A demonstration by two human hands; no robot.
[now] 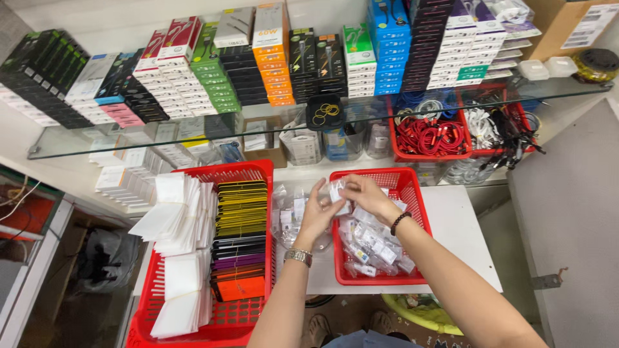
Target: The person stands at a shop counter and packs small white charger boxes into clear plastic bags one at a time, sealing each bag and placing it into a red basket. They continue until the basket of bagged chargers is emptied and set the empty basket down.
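At the bottom of the view two bare forearms rise from the near edge. The left hand [318, 212], with a metal watch [298, 256] at its wrist, and the right hand [365, 195], with a dark bead bracelet [400, 222], meet over the white table [464, 238]. Both pinch a small clear packet [338, 193] between fingertips, the fingers closed narrowly on it; what is inside is too small to tell, perhaps a small white part.

The packet hangs above the near-left corner of a small red basket [412, 187], which holds a heap of similar packets [374, 245]. Just left of the hands lies a loose pile of clear bags [287, 216].

Further left, a large red basket [242, 169] holds stacks of white sleeves [180, 219] beside a row of dark flat cards [240, 232].

Beyond, a glass shelf [129, 145] carries rows of coloured boxes [271, 58]. Under it, to the right, red trays [429, 138] hold coiled red and white cables.
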